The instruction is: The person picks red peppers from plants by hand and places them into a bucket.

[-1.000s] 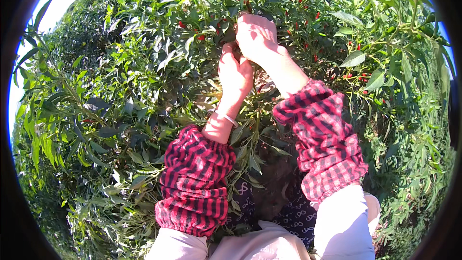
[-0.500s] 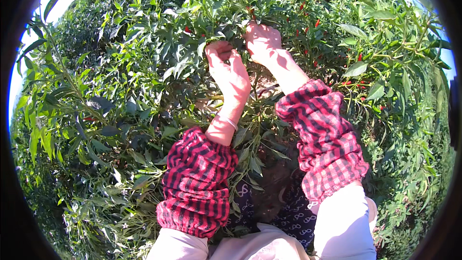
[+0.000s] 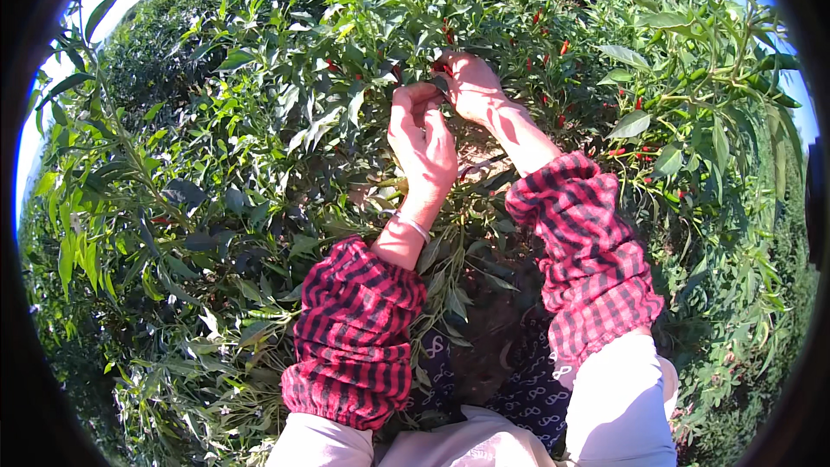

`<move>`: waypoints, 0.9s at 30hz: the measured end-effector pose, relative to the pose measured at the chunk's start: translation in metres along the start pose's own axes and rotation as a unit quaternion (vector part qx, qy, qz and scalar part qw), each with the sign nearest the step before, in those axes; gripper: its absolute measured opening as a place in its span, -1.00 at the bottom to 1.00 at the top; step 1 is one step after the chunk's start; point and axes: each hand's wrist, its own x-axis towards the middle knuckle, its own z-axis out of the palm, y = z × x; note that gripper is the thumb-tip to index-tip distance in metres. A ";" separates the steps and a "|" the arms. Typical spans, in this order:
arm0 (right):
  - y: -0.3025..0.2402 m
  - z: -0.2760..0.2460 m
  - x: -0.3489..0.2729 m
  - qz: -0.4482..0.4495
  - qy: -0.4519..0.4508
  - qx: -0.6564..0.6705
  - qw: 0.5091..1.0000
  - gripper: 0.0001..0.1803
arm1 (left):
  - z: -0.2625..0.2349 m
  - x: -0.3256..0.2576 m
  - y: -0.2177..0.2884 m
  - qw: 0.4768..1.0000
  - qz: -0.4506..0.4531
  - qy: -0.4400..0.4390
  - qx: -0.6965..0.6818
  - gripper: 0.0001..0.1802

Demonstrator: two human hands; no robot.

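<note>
Both of my hands reach into a leafy chili plant (image 3: 380, 47), just beyond the middle of the view. My right hand (image 3: 475, 93) is closed, its fingers pinched at a red chili pepper (image 3: 440, 67) among the leaves. Close beside it, on the left and slightly nearer, my left hand (image 3: 424, 143) has its fingers curled up against the leaves. What the left fingers hold, if anything, is hidden. More red chili peppers (image 3: 449, 33) hang just beyond my hands.
Dense pepper foliage (image 3: 207, 164) surrounds me on both sides. Several ripe red peppers (image 3: 565, 47) hang at the right, with green peppers (image 3: 780, 61) on a tall branch near the right rim. Leafy stems (image 3: 458, 272) cross below my wrists, above shaded soil.
My right hand has come down slightly toward me, and a red pepper now shows at its fingertips. My left hand has shifted right, so the hands are closer together.
</note>
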 end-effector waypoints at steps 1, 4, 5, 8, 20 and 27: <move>0.008 0.005 0.001 -0.014 0.020 0.007 1.000 -0.83 | 0.002 0.001 0.002 1.000 0.005 -0.001 -0.002 -0.78; 0.005 -0.001 -0.004 -0.035 -0.017 0.091 0.995 -0.71 | 0.004 0.007 0.000 0.999 0.045 0.003 -0.023 -0.70; 0.007 -0.002 -0.006 -0.018 -0.031 0.150 0.988 -0.69 | 0.007 0.007 0.007 0.998 0.028 -0.009 -0.054 -0.68; 0.014 0.011 -0.010 0.039 0.049 0.275 0.959 -0.75 | 0.015 0.013 0.011 0.998 0.043 -0.016 -0.036 -0.65; -0.021 -0.009 -0.063 0.273 0.092 0.598 0.748 -0.73 | 0.021 0.059 -0.001 0.989 -0.027 -0.136 -0.058 -0.87; -0.023 -0.049 -0.106 0.189 0.100 0.633 0.744 -0.80 | -0.012 0.053 -0.033 0.972 0.000 -0.217 0.085 -0.71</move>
